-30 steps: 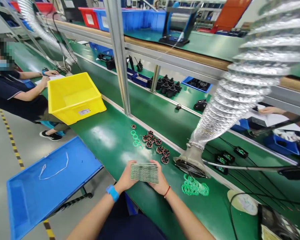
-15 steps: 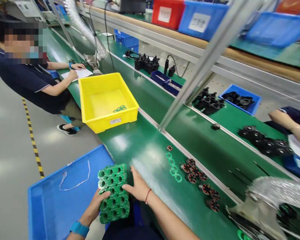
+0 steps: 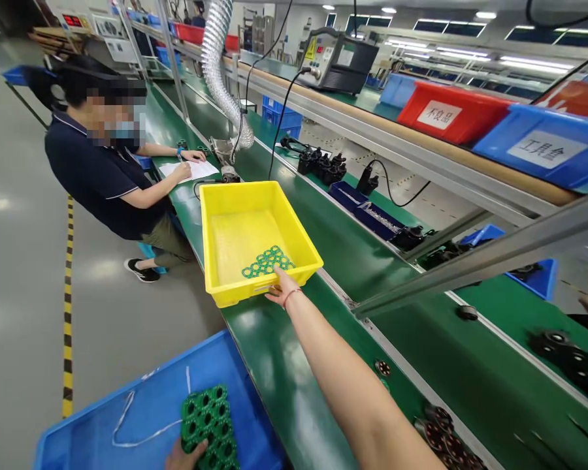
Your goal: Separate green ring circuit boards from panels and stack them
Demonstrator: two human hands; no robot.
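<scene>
My right hand (image 3: pixel 281 288) is stretched far forward and grips the near rim of a yellow bin (image 3: pixel 235 228) that stands on the green bench. A small green circuit panel (image 3: pixel 268 260) lies inside the bin near its front right corner. At the bottom edge, my left hand (image 3: pixel 185 455) holds a stack of green circuit panels (image 3: pixel 210 419) over a blue tray (image 3: pixel 127 405). Only the thumb and part of the left palm show.
A person in a dark shirt sits at the bench (image 3: pixel 269 352) beyond the bin, writing on paper (image 3: pixel 189 170). A white strap (image 3: pixel 142 424) lies in the tray. Small motor stators (image 3: pixel 441 437) sit at my right. Black parts, blue trays and a silver hose (image 3: pixel 220 72) line the far side.
My head turned left. The right hand left the panel stack and reached out to the yellow bin's rim. The left hand lowered the stack over the blue tray.
</scene>
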